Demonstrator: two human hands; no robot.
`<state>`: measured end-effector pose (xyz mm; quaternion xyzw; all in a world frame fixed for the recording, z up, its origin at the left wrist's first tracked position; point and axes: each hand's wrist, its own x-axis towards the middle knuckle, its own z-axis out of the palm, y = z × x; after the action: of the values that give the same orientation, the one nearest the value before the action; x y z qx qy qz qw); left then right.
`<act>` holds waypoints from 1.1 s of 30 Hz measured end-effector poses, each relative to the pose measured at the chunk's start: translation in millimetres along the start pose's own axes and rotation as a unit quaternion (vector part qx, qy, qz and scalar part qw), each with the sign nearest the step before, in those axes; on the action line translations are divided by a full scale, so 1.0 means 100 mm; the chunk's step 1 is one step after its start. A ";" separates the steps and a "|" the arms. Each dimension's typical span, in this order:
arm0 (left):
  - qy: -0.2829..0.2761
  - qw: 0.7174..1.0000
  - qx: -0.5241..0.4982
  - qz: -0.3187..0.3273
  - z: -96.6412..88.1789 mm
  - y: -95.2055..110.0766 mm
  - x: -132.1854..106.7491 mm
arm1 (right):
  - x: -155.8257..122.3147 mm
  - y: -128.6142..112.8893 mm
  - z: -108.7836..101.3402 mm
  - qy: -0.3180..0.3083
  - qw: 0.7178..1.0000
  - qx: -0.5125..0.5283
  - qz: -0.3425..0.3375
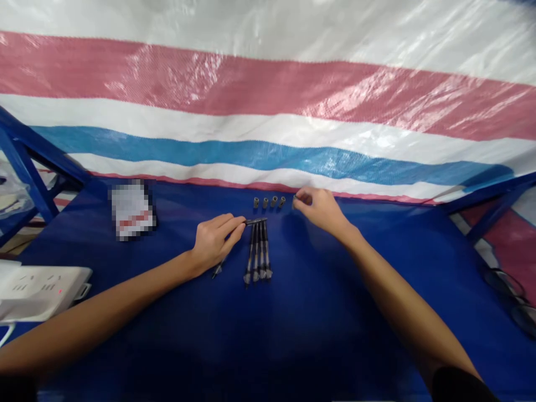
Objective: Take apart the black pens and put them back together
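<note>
Looking down at my blue-covered bench (343, 301), four dark pens (258, 257) lie mid-frame, four stubby grey tubes (268, 202) stand above them. My left hand (215, 243) pinches another pen (255, 221); my right hand (318, 209) grips a tiny dark piece (294, 202).

I'm counting four pens (258, 257) lying side by side, a fifth pen (255, 221) in the left hand (215, 244), four short grey tubes (268, 202) standing in a row, and a fifth tube (294, 202) in the right hand (318, 209).
</note>
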<state>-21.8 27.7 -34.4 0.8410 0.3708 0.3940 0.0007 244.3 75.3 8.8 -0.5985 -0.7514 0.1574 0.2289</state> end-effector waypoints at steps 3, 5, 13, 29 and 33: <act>0.013 1.000 -0.011 0.004 -0.01 0.01 0.01 | -0.08 -0.17 -0.05 0.024 0.998 0.050 0.001; 0.013 1.000 -0.023 -0.005 0.00 0.02 0.01 | -0.14 -0.26 -0.06 0.016 0.997 0.072 -0.023; 0.068 0.995 -0.066 0.008 -0.02 0.03 0.02 | -0.23 -0.34 -0.10 -0.076 0.985 0.131 -0.087; 0.075 0.995 -0.066 0.022 -0.02 0.02 0.01 | -0.29 -0.47 -0.01 -0.137 0.942 0.277 -0.127; 0.072 0.994 -0.069 0.032 -0.02 0.02 0.00 | -0.31 -0.48 0.04 -0.138 0.938 0.291 -0.127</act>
<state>-21.4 25.5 -32.6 0.8196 0.3146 0.4784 0.0195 208.3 34.3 25.0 -0.3779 -0.7667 0.4199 0.3051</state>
